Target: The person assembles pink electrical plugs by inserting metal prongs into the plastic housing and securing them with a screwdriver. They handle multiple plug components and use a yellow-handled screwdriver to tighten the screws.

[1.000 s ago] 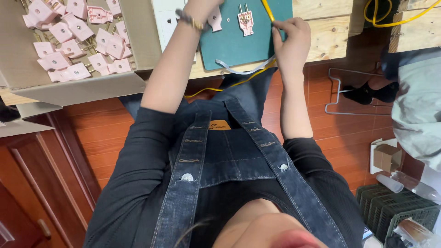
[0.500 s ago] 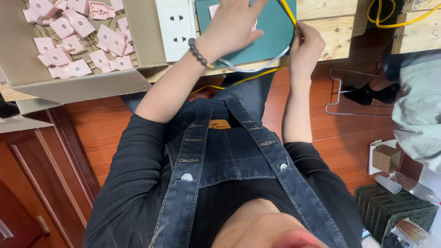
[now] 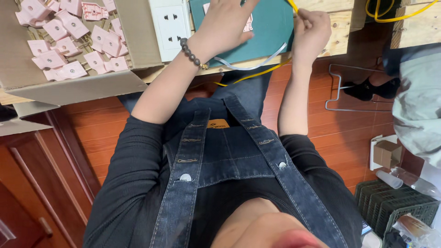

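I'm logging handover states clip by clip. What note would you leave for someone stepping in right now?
Left hand: open, pressed flat on the green mat, partly covering a pink part.
Right hand: closed on the yellow wire, which loops below the bench edge.
Nearby: cardboard box of loose pink parts on the left, and a white socket strip beside the mat.
Done: one part is out on the mat, wire in hand.
Left: the wire does not visibly meet the part; the hand hides the contact. Many parts remain in the box.
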